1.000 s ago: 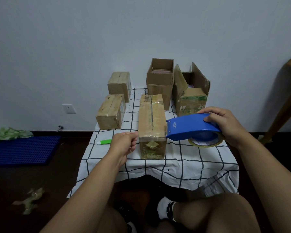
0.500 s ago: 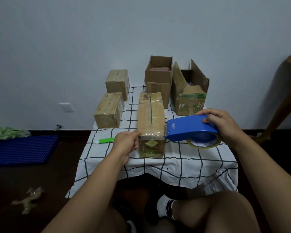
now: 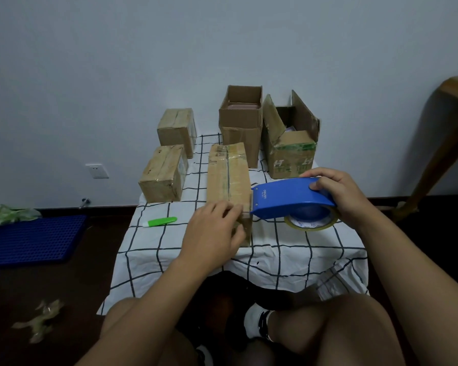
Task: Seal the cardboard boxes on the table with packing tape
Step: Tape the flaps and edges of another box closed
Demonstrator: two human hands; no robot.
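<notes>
R hand (image 3: 339,196) gripped the blue tape dispenser (image 3: 288,200) from above, fingers curled over its top, tape roll (image 3: 311,224) hanging under it. The dispenser's front edge sat touching the near right top corner of the long box (image 3: 228,175) in the middle of the table (image 3: 288,254). L hand (image 3: 214,233) lay on that box's near end w/ fingers resting along the top edge; whether it pinched a tape end or only pressed couldn't be told.

The long box was shut, w/ a shiny strip running down its top seam, so prob. its top was done and the near end was being finished. Two small boxes on the left, near one (image 3: 164,178) and far one (image 3: 177,129), looked closed and taped already. Still left, by the look of it: the tall open box (image 3: 239,128) at the back and the green-printed box (image 3: 291,151) beside it, both w/ flaps up. Approx. halfway through.

A green marker-like tube (image 3: 160,222) lay on the checked cloth, left of the L hand.
</notes>
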